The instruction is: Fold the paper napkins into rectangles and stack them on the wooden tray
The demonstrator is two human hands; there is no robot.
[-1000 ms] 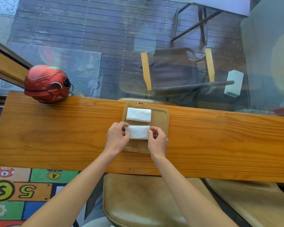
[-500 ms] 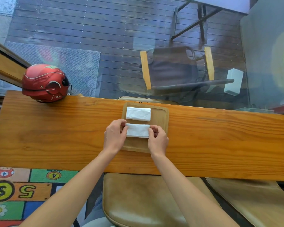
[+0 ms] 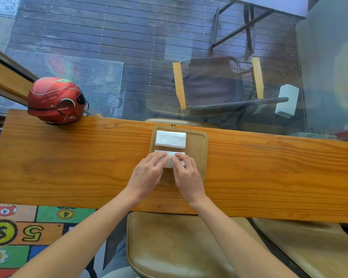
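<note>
A wooden tray (image 3: 198, 149) lies on the long wooden counter (image 3: 68, 163). A folded white napkin (image 3: 170, 139) rests on the tray's far half. A second folded napkin (image 3: 170, 158) lies on the near half, mostly covered by my hands. My left hand (image 3: 147, 175) lies flat with straight fingers pressing its left part. My right hand (image 3: 186, 173) presses its right part the same way. Both hands meet over the napkin's middle.
A red helmet (image 3: 55, 100) sits at the counter's far left edge. A glass pane runs behind the counter, with a chair (image 3: 215, 87) beyond it. A tan padded stool (image 3: 179, 247) stands below me, and another stool (image 3: 309, 247) is to the right.
My hands had pinched the near napkin by its two ends. They have moved inward onto its top, and the fingers now lie flat, pressing it down on the tray.
</note>
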